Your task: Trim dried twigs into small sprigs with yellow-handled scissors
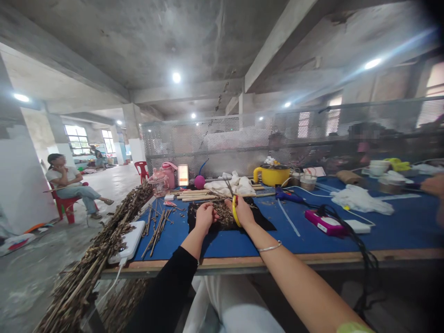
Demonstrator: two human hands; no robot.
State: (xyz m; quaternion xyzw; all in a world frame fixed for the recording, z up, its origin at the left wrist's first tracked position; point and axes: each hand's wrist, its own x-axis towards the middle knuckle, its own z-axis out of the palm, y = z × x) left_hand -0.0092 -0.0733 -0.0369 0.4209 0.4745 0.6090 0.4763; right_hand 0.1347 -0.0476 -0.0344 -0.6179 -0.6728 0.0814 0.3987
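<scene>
On the blue tabletop (222,249) lies a black cloth (262,219) with a heap of dry brown plant bits (224,217). My right hand (244,212) is closed on scissors (236,212) with a yellow handle loop; their dark blades seem to point up and away. At the left side of the cloth, my left hand (206,216) has its fingers pinched together over the plant bits. What sits between those fingers is too small to make out. Loose dry stems (159,231) lie to the left of the cloth.
A long bundle of dried stalks (100,245) and a white power bank (130,240) lie along the left edge. Behind the cloth are pale sticks (196,196) and a yellow pot (274,175). A blue glue gun (287,195) and magenta box (324,223) are rightward. Another person's hand (433,185) shows far right.
</scene>
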